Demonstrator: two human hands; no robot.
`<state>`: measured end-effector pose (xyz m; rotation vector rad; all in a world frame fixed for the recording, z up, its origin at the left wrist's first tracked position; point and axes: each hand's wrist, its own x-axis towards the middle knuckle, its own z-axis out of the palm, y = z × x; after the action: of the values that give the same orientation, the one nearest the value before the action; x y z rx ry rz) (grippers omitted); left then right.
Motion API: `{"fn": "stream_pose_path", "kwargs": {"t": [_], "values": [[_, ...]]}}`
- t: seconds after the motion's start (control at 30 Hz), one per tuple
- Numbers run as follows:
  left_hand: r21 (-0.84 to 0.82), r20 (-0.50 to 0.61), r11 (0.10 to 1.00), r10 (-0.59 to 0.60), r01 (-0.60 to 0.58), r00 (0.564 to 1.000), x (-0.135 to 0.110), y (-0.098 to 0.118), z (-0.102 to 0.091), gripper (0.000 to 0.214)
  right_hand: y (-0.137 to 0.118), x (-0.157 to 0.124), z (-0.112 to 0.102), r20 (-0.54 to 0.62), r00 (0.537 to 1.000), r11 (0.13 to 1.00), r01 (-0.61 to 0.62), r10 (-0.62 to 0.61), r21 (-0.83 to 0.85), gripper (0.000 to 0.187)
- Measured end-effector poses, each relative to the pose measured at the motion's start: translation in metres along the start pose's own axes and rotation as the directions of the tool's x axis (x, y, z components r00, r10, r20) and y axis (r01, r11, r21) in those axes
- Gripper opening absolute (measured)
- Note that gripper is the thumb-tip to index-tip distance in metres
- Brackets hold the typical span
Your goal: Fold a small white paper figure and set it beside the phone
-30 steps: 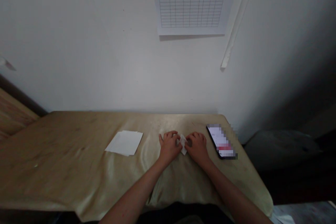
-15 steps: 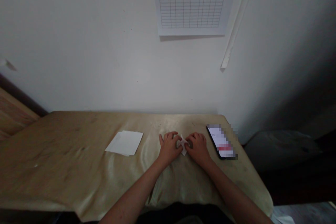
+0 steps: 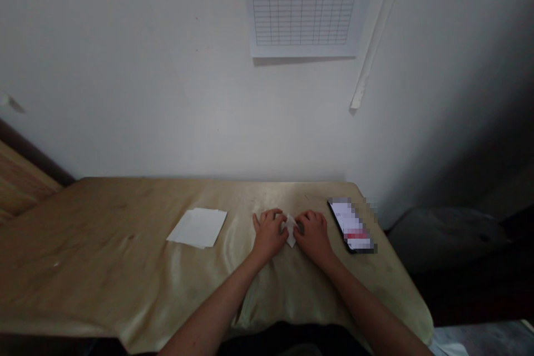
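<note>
Between my hands lies a small folded piece of white paper point(image 3: 291, 238), pointed at its near and far ends. My left hand point(image 3: 270, 232) pinches its left side with thumb and forefinger, the other fingers curled loosely outward. On the opposite side, my right hand point(image 3: 312, 232) grips the paper's right edge with bent fingers. Fingertips partly cover the folds, so their exact shape is hard to make out. A stack of white paper sheets point(image 3: 199, 227) rests on the cloth to the left of my left hand.
A phone point(image 3: 350, 225) with a lit, partly blurred screen lies right of my right hand. Wrinkled gold cloth covers the table point(image 3: 125, 267). Behind it rises a white wall with a printed chart point(image 3: 302, 11). The table's right edge slants down toward a dark area.
Both hands stay in nearly the same place on the folded paper. The right thumb and fingers have shifted very slightly at its edge.
</note>
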<state>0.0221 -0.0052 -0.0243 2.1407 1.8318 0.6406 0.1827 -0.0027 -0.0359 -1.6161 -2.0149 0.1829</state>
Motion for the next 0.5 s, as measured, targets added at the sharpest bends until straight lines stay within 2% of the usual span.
{"fn": "stream_pose_path", "kwargs": {"t": [0.33, 0.5], "values": [[0.003, 0.001, 1.0, 0.018, -0.018, 1.0, -0.0009, -0.0023, -0.0001, 0.028, 0.0016, -0.0002, -0.0005, -0.004, 1.0, 1.0, 0.0, 0.0, 0.03, 0.01], [-0.008, 0.032, 0.999, 0.042, -0.042, 0.999, 0.0, -0.0076, -0.0063, 0.024, 0.0083, -0.0003, -0.0059, 0.037, 0.998, 0.992, 0.039, -0.044, 0.12, 0.015]]}}
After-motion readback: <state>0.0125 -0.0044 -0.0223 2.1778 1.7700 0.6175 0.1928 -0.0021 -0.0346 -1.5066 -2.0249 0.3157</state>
